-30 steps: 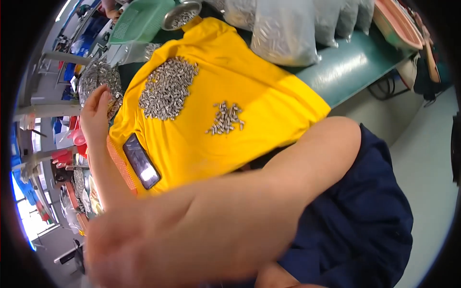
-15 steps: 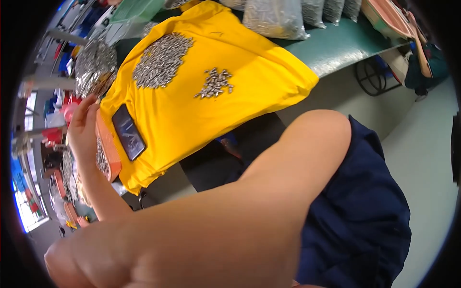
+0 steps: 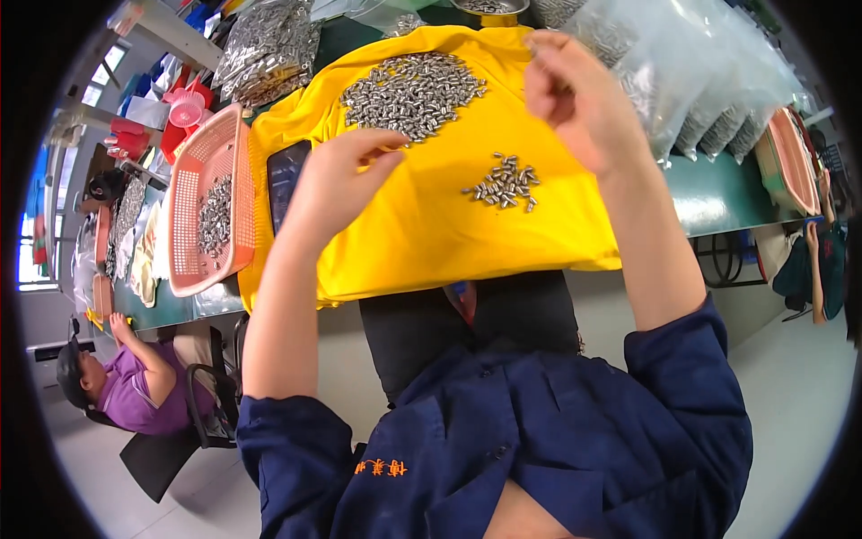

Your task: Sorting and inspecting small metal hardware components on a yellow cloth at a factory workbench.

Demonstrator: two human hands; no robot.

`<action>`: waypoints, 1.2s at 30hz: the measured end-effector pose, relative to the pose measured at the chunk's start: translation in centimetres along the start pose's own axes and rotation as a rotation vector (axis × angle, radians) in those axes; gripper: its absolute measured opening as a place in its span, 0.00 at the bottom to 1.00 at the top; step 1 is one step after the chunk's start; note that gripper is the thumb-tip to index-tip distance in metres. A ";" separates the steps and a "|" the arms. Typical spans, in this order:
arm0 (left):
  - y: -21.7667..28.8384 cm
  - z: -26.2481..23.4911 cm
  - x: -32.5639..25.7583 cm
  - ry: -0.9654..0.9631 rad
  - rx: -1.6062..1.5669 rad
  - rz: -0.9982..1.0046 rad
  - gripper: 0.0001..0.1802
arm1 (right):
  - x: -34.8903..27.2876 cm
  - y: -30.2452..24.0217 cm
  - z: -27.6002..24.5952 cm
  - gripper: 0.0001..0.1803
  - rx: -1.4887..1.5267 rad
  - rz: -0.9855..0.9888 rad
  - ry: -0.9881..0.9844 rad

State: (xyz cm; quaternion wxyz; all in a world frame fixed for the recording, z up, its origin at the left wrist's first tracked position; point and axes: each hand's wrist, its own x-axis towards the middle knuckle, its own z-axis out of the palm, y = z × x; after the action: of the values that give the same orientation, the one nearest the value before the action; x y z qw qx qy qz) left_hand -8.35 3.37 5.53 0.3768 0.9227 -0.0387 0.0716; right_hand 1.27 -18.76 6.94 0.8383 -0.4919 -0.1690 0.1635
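A yellow cloth (image 3: 431, 242) lies over the table with two piles of small metal cylinders on it. The large pile (image 3: 404, 90) is at the far side, and the small pile (image 3: 505, 183) sits nearer, to its right. My left hand (image 3: 350, 184) is closed, thumb and forefinger together at the near edge of the large pile; what they pinch, if anything, cannot be made out. Above the cloth's far right part, my right hand (image 3: 579, 103) has curled fingers, with a small metal cylinder (image 3: 532, 45) at its fingertips. A dark phone (image 3: 285, 184) is partly hidden by my left hand.
A pink plastic basket (image 3: 184, 247) with metal pieces stands left of the cloth. Clear bags of metal parts (image 3: 269, 45) lie far left, others (image 3: 682, 81) at the right. A metal bowl (image 3: 489, 11) is at the back. A person in purple (image 3: 144, 386) sits at far left.
The view has shifted. My left hand has come from beside the basket to the large pile. An arm that crossed the lower view is gone from there, and my right hand now shows over the cloth.
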 end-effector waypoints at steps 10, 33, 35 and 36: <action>-3.1 6.5 9.0 -0.100 0.527 0.175 0.09 | 5.3 5.9 -4.6 0.06 -0.027 0.172 0.017; -2.2 7.7 6.9 0.032 -1.282 -0.342 0.06 | 3.5 7.6 -3.5 0.04 -0.219 0.213 -0.158; -3.3 7.7 6.9 -0.017 -1.227 -0.296 0.06 | 3.5 7.3 -3.1 0.03 -0.164 0.273 -0.164; -3.6 7.6 6.9 -0.028 -1.200 -0.283 0.08 | 3.5 7.3 -3.0 0.03 -0.129 0.283 -0.142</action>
State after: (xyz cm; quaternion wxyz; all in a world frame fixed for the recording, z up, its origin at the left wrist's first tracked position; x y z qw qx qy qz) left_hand -0.28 0.50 -1.18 0.8355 0.5470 0.0456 -0.0256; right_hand 4.93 -16.14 -0.39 0.7595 -0.5508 -0.1672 0.3031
